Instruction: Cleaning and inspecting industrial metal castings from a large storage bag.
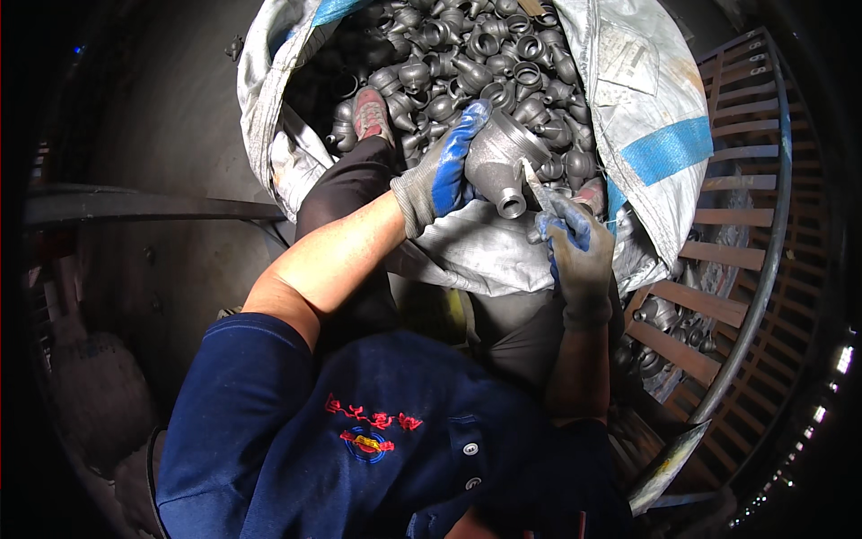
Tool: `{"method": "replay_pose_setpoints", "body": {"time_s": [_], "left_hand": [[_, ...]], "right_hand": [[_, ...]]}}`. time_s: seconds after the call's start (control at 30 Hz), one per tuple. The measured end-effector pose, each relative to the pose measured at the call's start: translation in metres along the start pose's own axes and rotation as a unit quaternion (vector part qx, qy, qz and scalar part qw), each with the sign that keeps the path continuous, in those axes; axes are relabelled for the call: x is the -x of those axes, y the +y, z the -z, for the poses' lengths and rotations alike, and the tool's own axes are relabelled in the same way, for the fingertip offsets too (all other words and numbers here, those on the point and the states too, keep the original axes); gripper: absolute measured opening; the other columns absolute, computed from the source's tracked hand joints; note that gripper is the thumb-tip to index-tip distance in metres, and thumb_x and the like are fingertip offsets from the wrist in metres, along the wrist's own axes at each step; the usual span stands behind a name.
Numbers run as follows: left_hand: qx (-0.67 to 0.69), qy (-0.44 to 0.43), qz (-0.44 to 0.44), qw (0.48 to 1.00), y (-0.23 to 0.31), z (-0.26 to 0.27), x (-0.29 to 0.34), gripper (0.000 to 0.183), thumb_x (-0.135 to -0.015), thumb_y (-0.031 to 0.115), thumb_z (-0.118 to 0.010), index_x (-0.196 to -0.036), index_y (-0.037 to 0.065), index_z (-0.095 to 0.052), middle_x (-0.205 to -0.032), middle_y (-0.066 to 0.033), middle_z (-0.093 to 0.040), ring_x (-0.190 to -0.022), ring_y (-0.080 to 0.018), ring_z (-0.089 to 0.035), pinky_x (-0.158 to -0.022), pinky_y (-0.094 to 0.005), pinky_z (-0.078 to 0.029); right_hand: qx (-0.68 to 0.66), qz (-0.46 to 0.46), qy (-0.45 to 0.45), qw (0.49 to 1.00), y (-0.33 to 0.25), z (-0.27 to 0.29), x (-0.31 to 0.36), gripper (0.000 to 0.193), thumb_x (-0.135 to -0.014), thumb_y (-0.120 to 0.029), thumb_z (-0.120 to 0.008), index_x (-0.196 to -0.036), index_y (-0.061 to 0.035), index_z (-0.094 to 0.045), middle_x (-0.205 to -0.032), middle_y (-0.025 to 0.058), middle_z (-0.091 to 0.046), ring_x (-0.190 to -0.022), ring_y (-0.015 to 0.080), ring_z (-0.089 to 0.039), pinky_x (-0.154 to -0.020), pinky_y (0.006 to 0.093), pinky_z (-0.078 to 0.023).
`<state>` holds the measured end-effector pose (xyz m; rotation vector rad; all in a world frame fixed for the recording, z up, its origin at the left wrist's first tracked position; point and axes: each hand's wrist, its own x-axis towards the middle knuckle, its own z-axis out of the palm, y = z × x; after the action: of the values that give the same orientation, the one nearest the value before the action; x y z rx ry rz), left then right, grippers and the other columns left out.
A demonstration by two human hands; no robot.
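Head view: LH, in a grey glove w/ blue coating, has its fingers closed round the L side of 1 lg grey metal fitting; the fitting is held up over an open white sack, tilted, narrow spout toward the wearer, wide rim to upper R

RH, same type of glove, has fingers curled & pinching 1 slim pale pointed tool; tip is right by the fitting's R side, can't tell if touching

Sack has blue stripes, its sides folded back, & holds a big pile of smaller grey fittings, mostly rounded w/ open ends, lying every which way

2 reddish shoes show at the pile, 1 L & 1 R, R one partly hidden behind RH

Wearer has dark trousers & navy shirt w/ red embroidery; far R, a slatted rack w/ curved-looking metal rail, more grey parts seen btwn slats
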<state>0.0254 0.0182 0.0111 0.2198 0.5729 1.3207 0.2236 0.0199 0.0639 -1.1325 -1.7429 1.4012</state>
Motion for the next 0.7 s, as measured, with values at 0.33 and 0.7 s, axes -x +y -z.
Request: {"method": "replay_pose_setpoints", "body": {"time_s": [0.33,0.7], "left_hand": [[0.004,0.005,0.002,1.000,0.003,-0.007,0.002,0.047,-0.092,0.045,-0.040,-0.123,0.010,-0.044,-0.116,-0.0081,-0.054,-0.102,-0.0182,-0.056,-0.086,-0.0329,-0.049],[-0.037,-0.014,-0.034,0.999,-0.001,-0.002,0.000,0.050,-0.092,0.045,-0.041,-0.127,0.010,-0.040,-0.121,-0.0068,-0.051,-0.108,-0.0169,-0.052,-0.092,-0.0329,-0.044]], "right_hand": [[0.076,0.111,0.032,0.990,0.009,-0.002,0.001,0.026,-0.076,0.004,-0.054,-0.101,0.0058,-0.060,-0.072,0.0089,-0.064,-0.065,0.0087,-0.059,-0.060,0.0229,-0.048],[0.023,-0.035,0.001,0.999,-0.001,0.000,0.002,0.029,-0.079,0.002,-0.052,-0.107,0.0055,-0.059,-0.071,0.0045,-0.063,-0.059,0.0045,-0.054,-0.051,0.0189,-0.042]]}}
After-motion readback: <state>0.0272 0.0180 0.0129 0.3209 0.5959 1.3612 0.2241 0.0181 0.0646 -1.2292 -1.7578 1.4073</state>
